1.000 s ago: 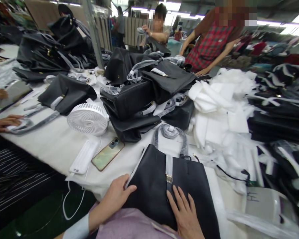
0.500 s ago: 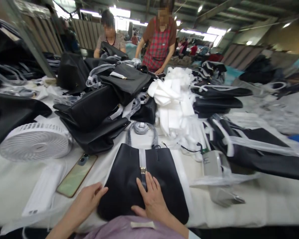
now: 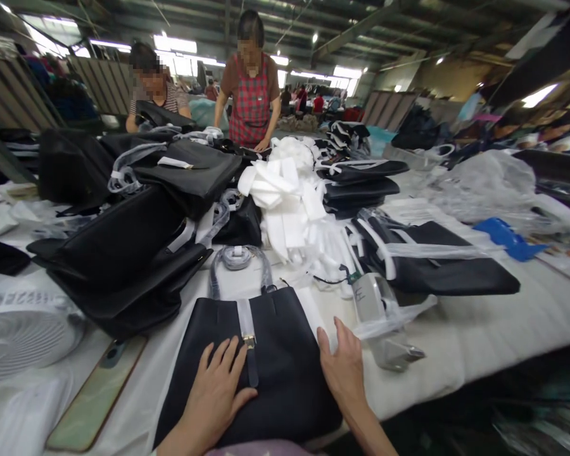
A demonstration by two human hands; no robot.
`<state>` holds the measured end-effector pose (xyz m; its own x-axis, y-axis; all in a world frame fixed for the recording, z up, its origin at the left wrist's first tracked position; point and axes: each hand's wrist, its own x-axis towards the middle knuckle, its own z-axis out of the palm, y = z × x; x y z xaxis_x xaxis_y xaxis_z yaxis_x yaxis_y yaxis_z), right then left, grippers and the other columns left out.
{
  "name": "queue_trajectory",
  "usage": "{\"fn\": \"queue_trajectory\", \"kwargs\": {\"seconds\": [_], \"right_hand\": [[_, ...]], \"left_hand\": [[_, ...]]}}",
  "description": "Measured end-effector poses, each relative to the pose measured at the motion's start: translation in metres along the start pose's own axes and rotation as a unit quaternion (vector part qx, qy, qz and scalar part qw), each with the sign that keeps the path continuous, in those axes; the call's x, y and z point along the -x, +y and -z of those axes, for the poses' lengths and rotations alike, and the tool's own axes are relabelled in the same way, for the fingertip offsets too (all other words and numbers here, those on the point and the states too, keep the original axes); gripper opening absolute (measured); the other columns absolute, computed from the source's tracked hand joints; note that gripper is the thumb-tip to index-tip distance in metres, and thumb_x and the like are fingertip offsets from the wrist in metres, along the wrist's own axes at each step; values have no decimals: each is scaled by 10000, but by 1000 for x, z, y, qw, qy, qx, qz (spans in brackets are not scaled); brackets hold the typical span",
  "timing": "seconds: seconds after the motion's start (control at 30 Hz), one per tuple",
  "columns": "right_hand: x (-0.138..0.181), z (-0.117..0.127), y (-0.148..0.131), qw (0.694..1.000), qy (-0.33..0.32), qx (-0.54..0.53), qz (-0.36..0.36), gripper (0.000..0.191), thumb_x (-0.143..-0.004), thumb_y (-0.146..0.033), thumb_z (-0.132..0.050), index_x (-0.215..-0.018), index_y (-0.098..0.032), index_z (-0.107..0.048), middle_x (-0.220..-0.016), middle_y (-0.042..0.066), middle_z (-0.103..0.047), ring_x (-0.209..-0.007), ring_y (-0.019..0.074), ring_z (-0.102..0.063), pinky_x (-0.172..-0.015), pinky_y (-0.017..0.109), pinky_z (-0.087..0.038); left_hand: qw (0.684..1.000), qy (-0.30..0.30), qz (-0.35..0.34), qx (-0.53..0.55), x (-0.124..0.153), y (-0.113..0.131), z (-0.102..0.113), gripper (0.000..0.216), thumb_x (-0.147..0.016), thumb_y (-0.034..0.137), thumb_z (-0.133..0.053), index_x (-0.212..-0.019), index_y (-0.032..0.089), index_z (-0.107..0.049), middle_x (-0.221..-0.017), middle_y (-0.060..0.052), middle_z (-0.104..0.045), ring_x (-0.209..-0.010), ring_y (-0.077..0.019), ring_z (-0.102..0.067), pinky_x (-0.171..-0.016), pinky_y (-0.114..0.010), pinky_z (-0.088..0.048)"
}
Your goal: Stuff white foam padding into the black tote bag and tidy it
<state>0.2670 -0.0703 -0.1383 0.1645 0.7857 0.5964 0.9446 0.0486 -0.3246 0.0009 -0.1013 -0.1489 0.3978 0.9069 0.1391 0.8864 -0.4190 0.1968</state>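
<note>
A black handbag (image 3: 280, 380) lies flat on the white table cover in front of me, with a gold clasp (image 3: 249, 342) on its centre strap. Its wrapped handles (image 3: 238, 259) point away from me. My left hand (image 3: 215, 394) rests palm down on the bag's front, fingers spread just left of the strap. My right hand (image 3: 344, 370) is at the bag's right edge, fingers apart, over the white cover and near a strip of clear plastic (image 3: 393, 316). Neither hand grips anything.
A heap of black bags (image 3: 123, 247) lies at the left, with white foam sheets (image 3: 285, 196) behind and flat black bags (image 3: 432, 269) to the right. A white fan (image 3: 19, 329) and a phone (image 3: 95, 399) are near my left. Two people (image 3: 251, 95) work across the table.
My view has swung to the right. My left hand moved from the bag's left edge onto its front. My right hand left the clasp for the bag's right edge.
</note>
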Motion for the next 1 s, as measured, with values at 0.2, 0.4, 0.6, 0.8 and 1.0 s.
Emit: {"fn": "queue_trajectory", "kwargs": {"seconds": [0.2, 0.4, 0.6, 0.8, 1.0], "right_hand": [[12, -12, 4, 996, -46, 73, 27, 428, -956, -483, -440, -1184, -138, -549, -876, 127, -631, -799, 289, -567, -707, 442, -497], [22, -19, 5, 996, -65, -19, 59, 345, -981, -355, -416, -1238, -142, -503, -934, 127, -656, -824, 257, -613, -709, 397, -537], [25, -13, 17, 990, -90, -101, 35, 284, -954, -268, -398, -1126, -166, -601, -976, 119, -694, -886, 242, -654, -769, 391, -565], [44, 45, 41, 941, -233, -199, -142, 339, -966, -372, -421, -1032, -198, -704, -902, 70, -718, -823, 202, -673, -739, 304, -542], [58, 61, 46, 901, -321, -232, -178, 311, -930, -389, -457, -909, -205, -707, -797, 47, -673, -735, 195, -632, -668, 290, -472]], "left_hand": [[998, 10, -30, 47, -46, 17, -5, 876, -802, 543, -656, -1512, 278, -216, -1582, -160, -221, -1407, -359, -294, -1091, -590, -317], [966, -21, -234, 105, -121, 47, 0, 866, -816, 693, -500, -1510, 261, -215, -1586, -147, -218, -1449, -369, -184, -1133, -665, -135], [941, -101, -284, 154, -152, 69, -14, 508, -968, 510, -364, -1394, 237, -413, -1324, -87, -571, -1410, -257, -313, -1177, -571, -113], [955, -74, -254, 136, -146, 71, -38, 344, -976, 415, -399, -1272, 280, -512, -1210, -49, -612, -1368, -249, -364, -1163, -588, -127], [956, -33, -256, 138, -145, 72, -40, 311, -978, 366, -398, -1248, 281, -528, -1198, -47, -614, -1337, -249, -398, -1155, -577, -150]]}}
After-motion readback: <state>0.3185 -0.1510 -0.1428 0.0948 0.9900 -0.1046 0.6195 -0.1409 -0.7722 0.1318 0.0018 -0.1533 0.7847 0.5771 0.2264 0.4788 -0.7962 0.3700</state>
